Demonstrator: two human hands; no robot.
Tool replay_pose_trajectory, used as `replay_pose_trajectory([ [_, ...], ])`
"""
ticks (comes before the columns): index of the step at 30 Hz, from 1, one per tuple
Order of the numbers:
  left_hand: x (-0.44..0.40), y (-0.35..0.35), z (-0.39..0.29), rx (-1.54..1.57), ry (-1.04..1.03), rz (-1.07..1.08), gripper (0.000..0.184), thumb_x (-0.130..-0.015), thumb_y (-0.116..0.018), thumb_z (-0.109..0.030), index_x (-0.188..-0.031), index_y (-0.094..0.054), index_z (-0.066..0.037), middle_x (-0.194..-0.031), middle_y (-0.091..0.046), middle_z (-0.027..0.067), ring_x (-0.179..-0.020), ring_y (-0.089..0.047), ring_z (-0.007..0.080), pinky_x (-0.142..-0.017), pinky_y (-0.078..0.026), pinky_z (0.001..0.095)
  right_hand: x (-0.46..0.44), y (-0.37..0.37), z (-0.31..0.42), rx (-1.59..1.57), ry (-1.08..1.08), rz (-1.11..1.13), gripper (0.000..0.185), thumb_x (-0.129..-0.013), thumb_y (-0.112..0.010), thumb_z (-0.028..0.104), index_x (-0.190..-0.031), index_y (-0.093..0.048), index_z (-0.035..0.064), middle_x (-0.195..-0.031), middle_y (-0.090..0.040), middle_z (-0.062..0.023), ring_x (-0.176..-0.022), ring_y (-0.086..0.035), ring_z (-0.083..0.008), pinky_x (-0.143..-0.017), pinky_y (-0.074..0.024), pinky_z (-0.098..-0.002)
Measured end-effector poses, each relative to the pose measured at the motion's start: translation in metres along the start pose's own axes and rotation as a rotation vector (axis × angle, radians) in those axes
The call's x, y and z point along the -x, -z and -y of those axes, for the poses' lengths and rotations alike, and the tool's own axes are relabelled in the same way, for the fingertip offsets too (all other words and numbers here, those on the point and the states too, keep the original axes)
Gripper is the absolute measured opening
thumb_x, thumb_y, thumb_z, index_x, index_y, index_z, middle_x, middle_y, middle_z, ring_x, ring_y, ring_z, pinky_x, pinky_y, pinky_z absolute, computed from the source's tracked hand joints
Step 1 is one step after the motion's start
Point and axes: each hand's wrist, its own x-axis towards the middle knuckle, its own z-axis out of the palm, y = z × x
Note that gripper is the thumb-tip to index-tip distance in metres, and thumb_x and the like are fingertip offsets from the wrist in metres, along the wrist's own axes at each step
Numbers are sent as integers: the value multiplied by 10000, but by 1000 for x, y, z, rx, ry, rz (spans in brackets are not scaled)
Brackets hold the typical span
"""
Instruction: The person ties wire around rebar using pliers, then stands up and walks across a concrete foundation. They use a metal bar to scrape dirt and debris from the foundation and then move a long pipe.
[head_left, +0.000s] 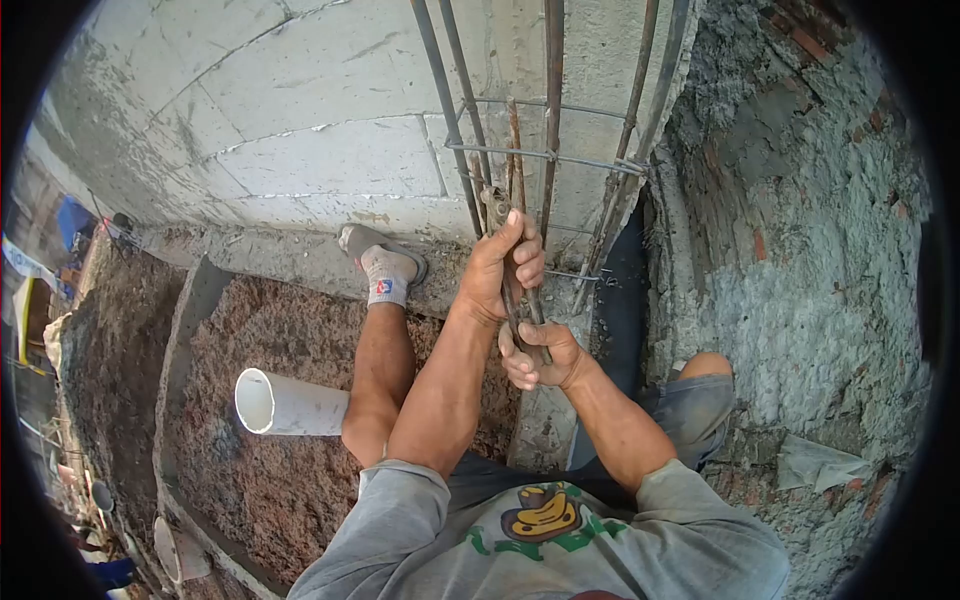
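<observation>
In the head view, the person's left hand [503, 265] wraps around the upper part of a pair of pincers [496, 203], its fingers curled closed just below the tool's head, the thumb lying along the top. The right hand [541, 355] sits lower, nearer the person's body, its fingers curled closed around the ends of the handles, which stand a little apart between the two hands. The pincers point away from the person, with their head against the lower part of a cage of steel bars [553, 110]; I cannot tell whether they bite on anything.

Thin steel hoops [520, 153] run across the bars, and a rusty rod [515, 150] stands among them, just beyond the tool. Behind the cage rises a pale block wall [320, 165]. A foot in a grey sock [385, 272] rests on the ledge [300, 247] at its base. To the left, a white pipe [300, 404] lies over reddish soil [265, 330], its open end facing left, near the person's bent leg [385, 350]. To the right is a rough concrete face [810, 260], with a dark pipe [628, 300] between it and the cage.
</observation>
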Motion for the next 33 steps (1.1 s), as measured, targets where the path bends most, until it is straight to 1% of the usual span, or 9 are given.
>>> replay_pose_trajectory([
  [3, -1, -11, 2, -55, -3, -135, 356, -941, -535, -430, -806, -447, -112, -586, -363, -52, -441, -322, 59, -410, -301, 224, 11, -28, 9, 69, -31, -45, 310, -920, -576, 287, -954, -601, -20, -722, -613, -86, -574, -603, -197, -552, -514, -329],
  [5, -6, -21, 5, -118, -27, -209, 370, -942, -537, -425, -750, -422, -130, -584, -362, -51, -439, -341, 71, -400, -293, 239, 16, -64, 19, 662, 9, -670, 281, -884, -615, 248, -967, -567, -16, -762, -631, -114, -641, -629, -200, -591, -512, -329],
  [7, -13, -29, 16, -345, -149, -483, 456, -941, -541, -413, -593, -387, -161, -522, -350, -48, -469, -373, 75, -409, -273, 243, 12, -56, 8, 1023, 78, -863, 298, -845, -628, 220, -991, -529, -21, -795, -638, -181, -738, -652, -314, -669, -507, -408],
  [9, -26, -20, 23, -472, -168, -563, 491, -933, -545, -427, -571, -454, -108, -500, -392, -5, -496, -447, 135, -442, -351, 318, -3, -51, -8, 1795, 252, -1440, 302, -836, -614, 206, -994, -520, -34, -858, -628, -259, -844, -611, -451, -756, -466, -487],
  [10, -30, -14, 26, -663, -223, -638, 496, -923, -553, -446, -615, -508, -59, -510, -428, 24, -514, -478, 177, -487, -389, 361, -10, -46, -8, 1689, 270, -1484, 300, -841, -592, 200, -997, -532, -49, -869, -608, -303, -887, -561, -512, -793, -432, -540],
  [12, -32, -12, 29, -888, -260, -741, 593, -889, -575, -517, -846, -594, 74, -590, -529, 98, -562, -539, 278, -636, -460, 427, -9, -41, -1, 1688, 256, -1428, 294, -841, -595, 201, -989, -551, -49, -861, -614, -299, -901, -571, -495, -788, -439, -529],
  [16, -6, -24, 33, -839, -270, -635, 704, -868, -555, -594, -1087, -506, 74, -880, -605, 159, -780, -604, 191, -710, -492, 335, 10, -62, 37, 1573, 79, -1252, 309, -846, -629, 248, -964, -608, -36, -744, -617, -225, -756, -616, -375, -714, -462, -439],
  [22, 54, 45, 34, -719, -226, -711, 570, -923, -505, -536, -1070, -517, 15, -905, -601, 74, -790, -571, 119, -701, -476, 270, 5, -2, 43, 1238, 64, -1053, 349, -866, -671, 332, -682, -519, 78, -552, -469, 1, -472, -443, -103, -447, -363, -292],
  [33, 66, 43, 21, -919, -359, -763, 539, -921, -553, -480, -1059, -567, 42, -940, -615, 102, -887, -556, 151, -817, -450, 295, -28, 52, 11, 1015, 279, -850, 374, -826, -695, 457, -829, -600, 94, -618, -515, 13, -540, -492, -121, -495, -393, -319],
])
